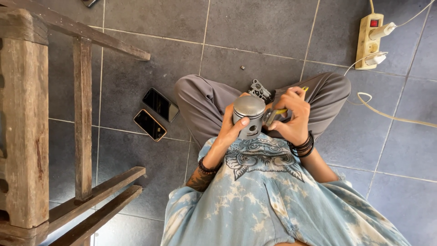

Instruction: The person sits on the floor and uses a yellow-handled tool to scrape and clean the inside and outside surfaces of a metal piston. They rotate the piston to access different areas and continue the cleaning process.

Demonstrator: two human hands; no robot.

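The left hand point(230, 130) is wrapped around a grey metal piston point(248, 116), held above the lap. The right hand point(291, 116) grips yellow-handled pliers point(273, 115) — their nose at the piston's side. Two phones point(155, 114) lie on the tiled floor point(136, 59) — near the knee.

From my remote view, illumination is bright, even daylight, apparently from the upper right. Shadows are soft and short. A mild sheen sits on the metal piston point(249, 107) crown. Focus is sharp centrally; the wooden frame point(25, 132) bows slightly at the left edge.
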